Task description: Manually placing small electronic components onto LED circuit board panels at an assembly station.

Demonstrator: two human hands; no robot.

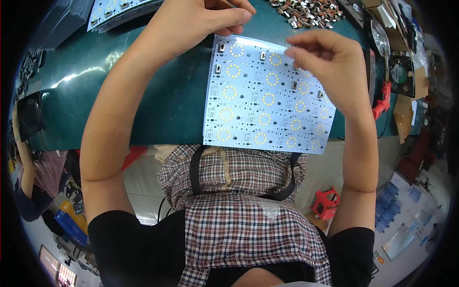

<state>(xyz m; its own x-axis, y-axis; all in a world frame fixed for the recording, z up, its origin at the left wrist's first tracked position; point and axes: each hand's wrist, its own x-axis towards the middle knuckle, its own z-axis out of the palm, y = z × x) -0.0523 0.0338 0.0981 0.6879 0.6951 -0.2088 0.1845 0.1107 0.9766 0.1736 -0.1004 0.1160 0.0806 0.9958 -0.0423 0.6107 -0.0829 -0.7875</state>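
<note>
Head view: the circuit board (267,98) is laid on the surface (174,103), near edge overhanging; whether anything is pinched by left hand (213,19) or right hand (330,55) cannot be told. Switches (263,56) should be seated squarely.

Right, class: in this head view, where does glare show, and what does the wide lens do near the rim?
Head view: white glare streaks the green tabletop left of the circuit-board sheet; head view: corners fall to black, and the blue-and-yellow box near the rim looks tilted; head view: the sheet's yellow rings read clearly.
</note>
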